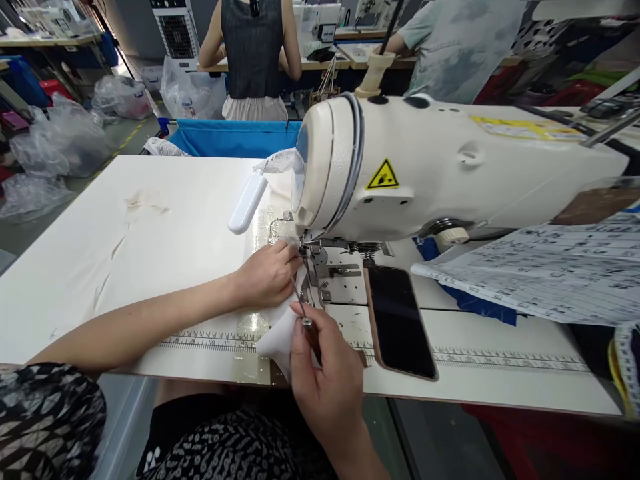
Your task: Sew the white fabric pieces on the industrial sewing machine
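Observation:
My left hand (270, 275) is closed at the needle area of a white sewing machine (420, 167), its fingers pressed on white fabric (279, 339). The fabric runs under the hand and droops over the table's front edge. In my right hand (327, 380) is an awl (311, 331) with a dark wooden handle, gripped between thumb and fingers. Its thin metal shaft points up and left toward the presser foot (305, 250), close to my left fingers. The awl's very tip is hard to make out.
A phone (403, 323) lies right of the needle area, near printed paper sheets (540, 267). A white lamp-like bar (249, 202) hangs left of the machine head. A blue cloth bin (235, 137) stands behind the white table (175, 220). Two people work beyond.

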A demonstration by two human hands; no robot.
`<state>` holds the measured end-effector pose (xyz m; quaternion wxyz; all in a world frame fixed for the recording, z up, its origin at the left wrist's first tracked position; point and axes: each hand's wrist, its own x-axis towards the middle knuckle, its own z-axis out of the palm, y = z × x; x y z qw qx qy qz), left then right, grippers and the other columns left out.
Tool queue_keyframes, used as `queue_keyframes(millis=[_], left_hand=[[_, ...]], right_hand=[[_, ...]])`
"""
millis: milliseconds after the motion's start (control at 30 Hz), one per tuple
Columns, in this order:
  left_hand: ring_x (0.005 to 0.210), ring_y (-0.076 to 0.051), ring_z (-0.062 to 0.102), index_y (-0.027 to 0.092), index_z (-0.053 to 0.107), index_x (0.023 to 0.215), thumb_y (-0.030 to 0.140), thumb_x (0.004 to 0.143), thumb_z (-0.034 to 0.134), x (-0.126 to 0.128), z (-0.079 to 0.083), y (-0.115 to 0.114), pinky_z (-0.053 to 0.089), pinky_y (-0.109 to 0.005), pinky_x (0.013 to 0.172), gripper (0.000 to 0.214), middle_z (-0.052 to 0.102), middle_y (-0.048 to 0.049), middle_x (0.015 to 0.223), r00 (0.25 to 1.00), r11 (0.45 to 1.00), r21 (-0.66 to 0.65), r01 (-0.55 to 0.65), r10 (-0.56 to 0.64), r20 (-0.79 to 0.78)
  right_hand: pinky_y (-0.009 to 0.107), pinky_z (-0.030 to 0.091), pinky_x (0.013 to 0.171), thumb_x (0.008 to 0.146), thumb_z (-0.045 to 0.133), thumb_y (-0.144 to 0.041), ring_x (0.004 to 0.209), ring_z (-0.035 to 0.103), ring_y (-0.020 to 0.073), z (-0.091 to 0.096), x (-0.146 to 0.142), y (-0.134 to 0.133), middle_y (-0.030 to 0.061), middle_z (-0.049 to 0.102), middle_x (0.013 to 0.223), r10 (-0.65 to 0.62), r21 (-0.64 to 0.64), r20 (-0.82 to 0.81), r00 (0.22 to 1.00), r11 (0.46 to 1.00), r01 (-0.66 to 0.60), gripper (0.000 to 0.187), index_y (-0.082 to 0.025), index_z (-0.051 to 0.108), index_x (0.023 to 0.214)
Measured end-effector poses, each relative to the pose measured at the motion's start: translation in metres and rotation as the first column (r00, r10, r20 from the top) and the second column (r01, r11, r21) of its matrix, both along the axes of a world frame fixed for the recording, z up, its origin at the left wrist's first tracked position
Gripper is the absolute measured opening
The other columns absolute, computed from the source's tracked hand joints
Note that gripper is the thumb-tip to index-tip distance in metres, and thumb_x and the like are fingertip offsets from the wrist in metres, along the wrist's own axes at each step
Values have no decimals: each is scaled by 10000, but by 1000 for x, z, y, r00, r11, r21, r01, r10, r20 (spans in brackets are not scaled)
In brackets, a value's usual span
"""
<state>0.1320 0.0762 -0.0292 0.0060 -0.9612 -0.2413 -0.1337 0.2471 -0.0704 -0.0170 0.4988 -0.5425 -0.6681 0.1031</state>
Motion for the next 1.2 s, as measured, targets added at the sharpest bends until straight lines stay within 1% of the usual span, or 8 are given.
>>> queue_keyframes(millis=[100, 200, 267, 367, 467, 567, 733, 1200], left_hand=[[829, -254, 551, 88, 647, 879, 134, 934, 435, 11, 5, -1, 504, -377, 721, 224, 624, -141, 907, 993, 996, 81, -21, 31, -118], [813, -234, 559, 110, 637, 858, 124, 972, 408, 14, 4, 1, 480, -332, 648, 256, 639, -121, 895, 992, 992, 65, -111, 114, -44], [820, -221, 575, 121, 639, 861, 175, 972, 476, 11, -1, 5, 479, -312, 636, 205, 650, -105, 902, 976, 984, -59, -170, 177, 127], [842, -206, 602, 139, 651, 830, 215, 935, 573, 3, -9, 15, 504, -319, 718, 151, 659, -81, 886, 913, 949, -302, -86, 197, 358], [858, -197, 615, 169, 673, 815, 229, 921, 583, -2, -13, 23, 503, -329, 778, 151, 668, -57, 875, 871, 900, -435, 22, 196, 450], [851, -193, 618, 190, 687, 806, 250, 908, 587, -2, -11, 24, 495, -328, 786, 156, 667, -43, 853, 851, 870, -491, 51, 219, 477], [835, -187, 620, 196, 690, 798, 281, 896, 592, 0, -9, 23, 498, -323, 792, 162, 667, -38, 852, 835, 845, -532, 52, 256, 488], [796, -168, 608, 192, 685, 801, 229, 891, 586, 0, -9, 24, 499, -303, 749, 139, 650, -28, 826, 849, 865, -500, 24, 247, 468]], right_hand=[[227, 564, 735, 937, 438, -84, 856, 697, 157, 6, -10, -3, 79, 709, 975, 77, 55, -4, 997, 996, -77, 273, -141, 560, 1174], [238, 565, 736, 934, 419, -74, 844, 693, 162, 3, -10, -10, 80, 701, 933, 98, 47, -5, 995, 994, -98, 280, -126, 561, 1169], [239, 568, 743, 953, 409, -90, 879, 705, 170, -3, -3, -14, 90, 717, 966, 53, -1, 8, 999, 999, -53, 275, -129, 567, 1174], [246, 569, 653, 1002, 399, -172, 852, 737, 194, -15, 16, -14, 99, 747, 1001, -104, -95, 114, 988, 989, 115, 254, -125, 593, 1159], [293, 531, 498, 1024, 385, -261, 679, 746, 232, -23, 30, -4, 107, 771, 896, -240, -115, 277, 930, 953, 281, 320, -67, 605, 1152], [306, 490, 445, 1019, 355, -240, 566, 718, 224, -25, 33, 10, 87, 773, 825, -283, -64, 367, 886, 942, 328, 338, -65, 628, 1115], [270, 476, 472, 1008, 358, -200, 598, 720, 190, -26, 27, 22, 72, 780, 846, -311, 21, 405, 860, 943, 331, 324, -103, 665, 1041], [283, 467, 465, 993, 378, -221, 580, 704, 197, -32, 28, 24, 78, 784, 887, -321, 8, 371, 872, 940, 342, 274, -158, 631, 1076]])
